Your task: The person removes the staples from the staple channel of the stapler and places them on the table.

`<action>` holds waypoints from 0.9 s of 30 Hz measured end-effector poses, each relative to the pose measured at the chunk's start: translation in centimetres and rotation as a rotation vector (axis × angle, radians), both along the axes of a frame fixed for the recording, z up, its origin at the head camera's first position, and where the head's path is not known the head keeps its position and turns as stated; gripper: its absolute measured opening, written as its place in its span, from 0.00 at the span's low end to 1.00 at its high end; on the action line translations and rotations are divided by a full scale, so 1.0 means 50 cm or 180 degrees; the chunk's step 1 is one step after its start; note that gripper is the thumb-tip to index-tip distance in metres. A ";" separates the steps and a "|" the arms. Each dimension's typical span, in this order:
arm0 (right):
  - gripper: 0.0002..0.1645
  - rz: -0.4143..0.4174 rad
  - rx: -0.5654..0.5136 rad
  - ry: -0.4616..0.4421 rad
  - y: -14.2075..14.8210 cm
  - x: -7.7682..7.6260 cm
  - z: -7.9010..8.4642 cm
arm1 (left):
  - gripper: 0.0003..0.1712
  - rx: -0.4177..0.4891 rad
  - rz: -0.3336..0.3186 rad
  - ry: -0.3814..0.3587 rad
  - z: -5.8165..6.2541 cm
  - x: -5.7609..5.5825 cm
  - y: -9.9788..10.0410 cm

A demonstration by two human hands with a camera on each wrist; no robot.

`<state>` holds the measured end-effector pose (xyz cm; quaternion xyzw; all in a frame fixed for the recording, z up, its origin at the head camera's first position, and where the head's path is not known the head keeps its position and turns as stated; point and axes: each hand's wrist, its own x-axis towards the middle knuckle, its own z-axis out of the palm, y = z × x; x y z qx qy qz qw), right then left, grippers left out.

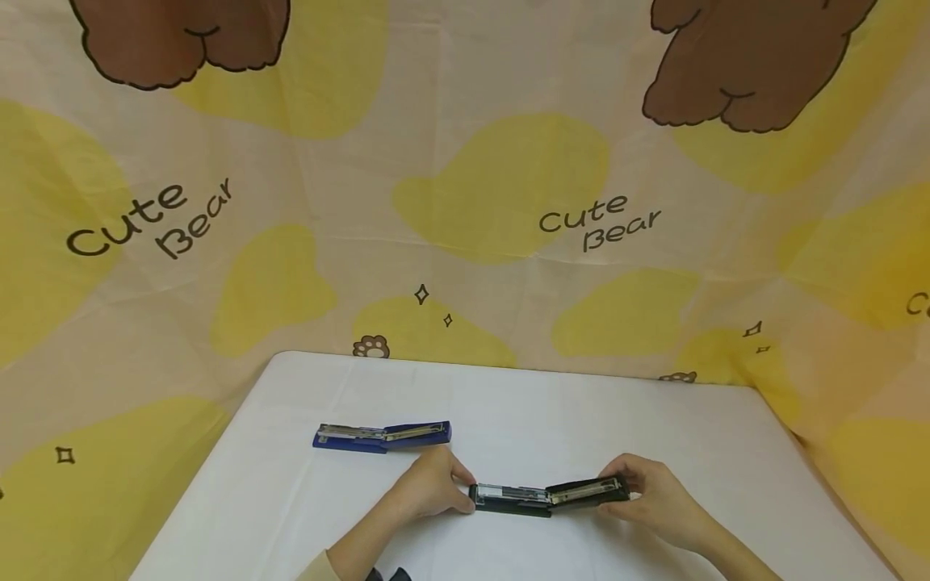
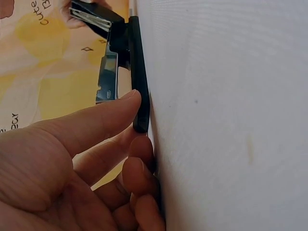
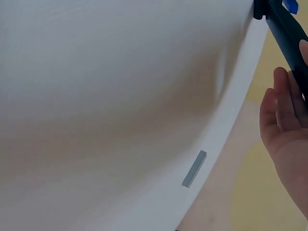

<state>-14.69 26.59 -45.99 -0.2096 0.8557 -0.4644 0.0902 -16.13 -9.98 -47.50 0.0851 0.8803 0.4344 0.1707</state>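
A black stapler [image 1: 548, 494] lies swung open flat on the white table [image 1: 508, 403], near the front. My left hand [image 1: 465, 490] pinches its left end, thumb on top and fingers against the table, as the left wrist view shows [image 2: 139, 139] on the black stapler [image 2: 137, 72]. At the right end, my right hand [image 1: 617, 488] holds the raised arm. In the right wrist view the right hand's fingers [image 3: 284, 110] lie along the black stapler [image 3: 288, 38].
A blue stapler [image 1: 381, 436], also opened flat, lies behind and to the left. A short strip of staples [image 3: 194, 168] rests on the table near its edge. A yellow bear-print cloth [image 1: 501, 186] hangs behind and around the table.
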 end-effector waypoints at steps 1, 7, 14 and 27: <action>0.20 -0.0022 0.0041 -0.0073 0.003 0.000 -0.002 | 0.17 0.0002 0.0000 0.0003 0.000 0.000 0.000; 0.21 -0.0070 0.0297 -0.0272 0.016 -0.001 -0.014 | 0.16 0.0022 -0.0002 -0.0004 0.001 0.001 0.001; 0.21 0.0041 0.0295 -0.0322 0.021 -0.007 -0.017 | 0.16 0.0014 0.0024 0.0005 0.005 0.002 0.003; 0.22 0.0247 0.0406 0.0605 0.011 -0.012 0.073 | 0.17 -0.0006 0.0027 0.0033 0.002 0.003 0.002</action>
